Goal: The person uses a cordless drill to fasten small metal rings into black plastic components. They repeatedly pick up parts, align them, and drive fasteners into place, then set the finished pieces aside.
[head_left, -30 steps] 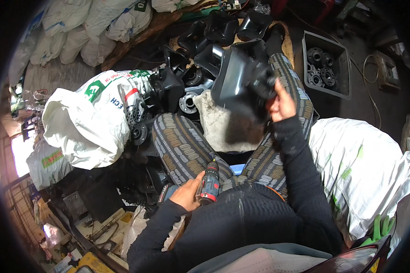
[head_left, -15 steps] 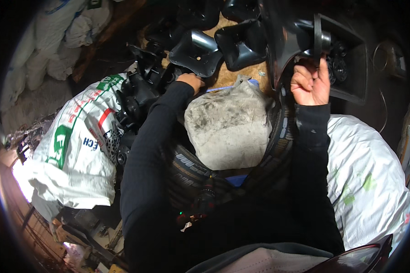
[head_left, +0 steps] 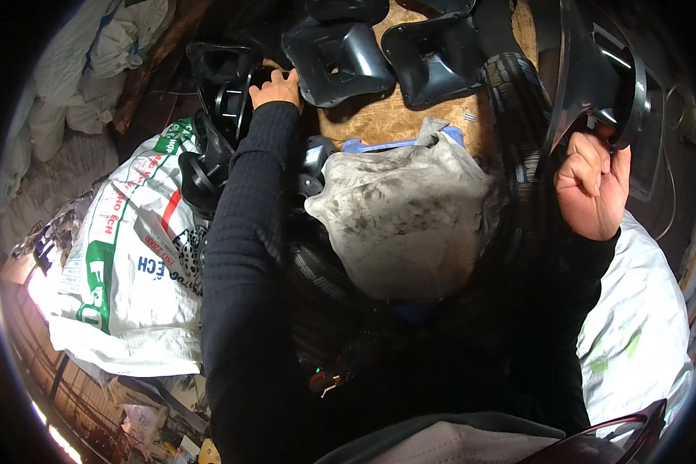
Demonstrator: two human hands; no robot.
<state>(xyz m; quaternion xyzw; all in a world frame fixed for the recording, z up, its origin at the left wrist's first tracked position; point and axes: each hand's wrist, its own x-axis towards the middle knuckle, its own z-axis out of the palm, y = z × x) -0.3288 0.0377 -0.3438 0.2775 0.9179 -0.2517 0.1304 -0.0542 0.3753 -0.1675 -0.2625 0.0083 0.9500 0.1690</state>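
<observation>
My right hand (head_left: 593, 185) is closed at the round flange of a black plastic speaker horn (head_left: 576, 85), raised at the right with its wide mouth facing left. The fingertips are partly hidden beneath the flange. At the upper left, my left hand (head_left: 276, 90) has its fingers bent at the rim of another black horn (head_left: 228, 97), which stands on its side; its fingertips drop into shadow. Just right of that hand, a square-mouthed horn (head_left: 344, 66) lies face up, with a second one (head_left: 433, 60) beside it.
A stained grey cloth (head_left: 410, 216) covers something in front of me, with blue edges showing. Behind it lies a brown board (head_left: 429, 116) with a small metal piece. White sacks stand at the left (head_left: 131, 255) and right (head_left: 638, 301). A dark bin (head_left: 651, 166) is partly hidden behind the right horn.
My left hand has moved up and left to the standing horn. My right hand has come nearer and farther right, bringing its horn along. The view has shifted slightly.
</observation>
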